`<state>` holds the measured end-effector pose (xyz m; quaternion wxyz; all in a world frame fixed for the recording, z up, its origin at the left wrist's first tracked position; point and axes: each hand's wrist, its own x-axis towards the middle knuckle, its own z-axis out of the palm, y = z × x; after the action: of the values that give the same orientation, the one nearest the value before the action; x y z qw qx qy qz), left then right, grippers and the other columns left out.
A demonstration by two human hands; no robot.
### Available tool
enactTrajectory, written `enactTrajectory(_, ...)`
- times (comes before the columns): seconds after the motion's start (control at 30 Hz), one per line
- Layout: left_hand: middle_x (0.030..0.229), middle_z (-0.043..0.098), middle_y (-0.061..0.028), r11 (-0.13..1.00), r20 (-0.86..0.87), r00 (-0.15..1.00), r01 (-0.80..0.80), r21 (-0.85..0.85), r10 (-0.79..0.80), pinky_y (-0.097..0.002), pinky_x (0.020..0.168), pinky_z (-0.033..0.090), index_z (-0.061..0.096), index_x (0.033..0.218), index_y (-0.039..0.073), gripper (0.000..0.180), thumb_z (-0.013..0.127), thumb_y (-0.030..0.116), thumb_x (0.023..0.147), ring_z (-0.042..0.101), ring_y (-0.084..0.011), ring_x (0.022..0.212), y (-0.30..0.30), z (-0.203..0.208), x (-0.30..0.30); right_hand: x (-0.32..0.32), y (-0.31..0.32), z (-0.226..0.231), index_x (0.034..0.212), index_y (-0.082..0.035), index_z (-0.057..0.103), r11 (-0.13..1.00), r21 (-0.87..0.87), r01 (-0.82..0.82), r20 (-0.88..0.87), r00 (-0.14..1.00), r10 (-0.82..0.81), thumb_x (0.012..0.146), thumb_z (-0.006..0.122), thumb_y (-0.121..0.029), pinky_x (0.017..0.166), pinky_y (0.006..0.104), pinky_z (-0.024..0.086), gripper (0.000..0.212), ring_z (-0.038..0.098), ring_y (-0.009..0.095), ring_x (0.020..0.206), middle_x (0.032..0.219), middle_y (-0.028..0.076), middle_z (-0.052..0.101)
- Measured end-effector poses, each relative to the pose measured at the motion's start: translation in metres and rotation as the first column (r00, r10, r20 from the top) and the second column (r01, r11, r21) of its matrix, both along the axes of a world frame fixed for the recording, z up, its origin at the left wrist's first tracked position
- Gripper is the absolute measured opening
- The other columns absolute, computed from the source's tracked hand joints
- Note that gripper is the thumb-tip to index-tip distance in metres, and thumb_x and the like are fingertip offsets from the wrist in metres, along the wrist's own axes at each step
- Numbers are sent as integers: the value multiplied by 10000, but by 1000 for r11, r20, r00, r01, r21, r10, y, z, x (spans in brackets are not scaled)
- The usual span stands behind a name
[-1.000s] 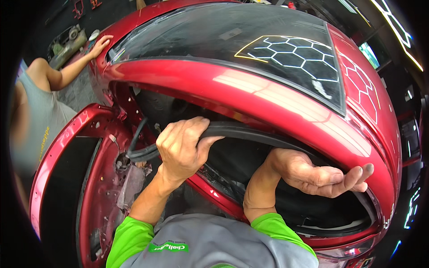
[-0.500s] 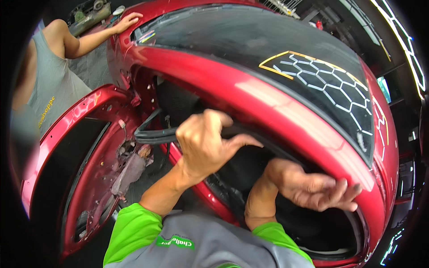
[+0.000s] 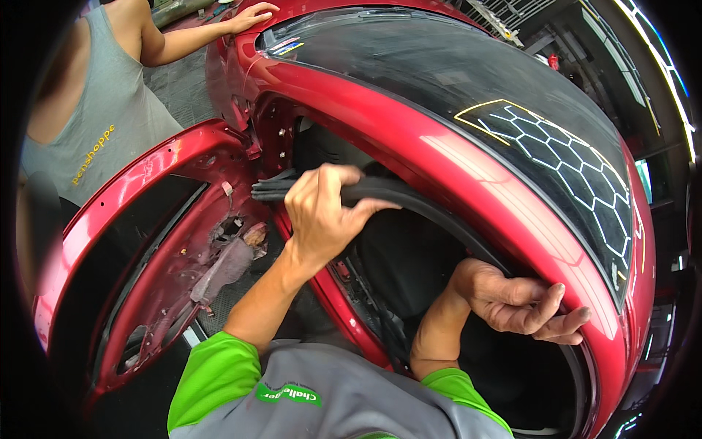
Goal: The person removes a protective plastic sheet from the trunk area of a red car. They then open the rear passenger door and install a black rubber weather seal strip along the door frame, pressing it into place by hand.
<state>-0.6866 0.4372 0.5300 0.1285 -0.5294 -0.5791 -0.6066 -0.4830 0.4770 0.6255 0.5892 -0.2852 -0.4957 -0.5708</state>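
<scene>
A black rubber weatherstrip runs along the upper edge of the red car's door opening, with folded lengths bunched at its left end. My left hand is closed around it near the front of the opening, its thumb stretched to the right along the strip. Farther right, my right hand is at the roof edge, palm turned up and fingers curled. The strip passes behind those fingers, which seem to grip it; their exact contact is hidden. The red roof rail arches just beyond both hands.
On the left the stripped red car door stands swung out, its inner panel bare. Beyond it a person in a grey tank top rests a hand on the car. A dark windshield reflects hexagonal lights. Dark cabin space lies below my hands.
My view has shifted, so the car sits farther right. The left end of the strip, looped before, now lies bunched and straighter beside my left hand. My right fingers have curled more at the roof edge.
</scene>
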Motion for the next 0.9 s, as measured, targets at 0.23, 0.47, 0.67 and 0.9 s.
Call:
enactTrajectory(0.23,794,716,-144,990,104,995,4,-140,10,-385,668,591,602,910,25,578,994,329,611,736,-312,727,17,6,-9,2,6,3,1288,25,623,986,-3,-166,85,983,166,1004,494,-67,1153,455,319,326,408,317,1377,1516,225,428)
enactTrajectory(0.47,798,730,-143,985,230,973,33,-172,8,-362,664,567,616,931,14,519,958,331,703,717,-240,710,11,25,-11,23,-14,-8,1315,58,565,942,-226,-250,301,901,311,914,544,-38,1184,512,260,413,407,361,1389,1368,238,529)
enactTrajectory(0.67,829,740,-138,955,321,946,135,-263,-46,-344,680,560,622,924,21,449,941,271,730,701,-192,730,9,34,-14,67,-77,-53,1337,81,505,788,-550,-275,159,892,423,917,554,-45,1245,537,213,442,410,410,1447,1461,282,503)
enactTrajectory(0.9,968,735,-177,961,168,985,3,-276,45,-393,808,555,625,1038,32,588,939,422,730,711,-276,888,5,14,-23,103,-192,-180,1203,-7,671,22,-969,-245,-242,967,78,906,694,-46,1142,550,392,301,616,379,1250,1265,195,678)
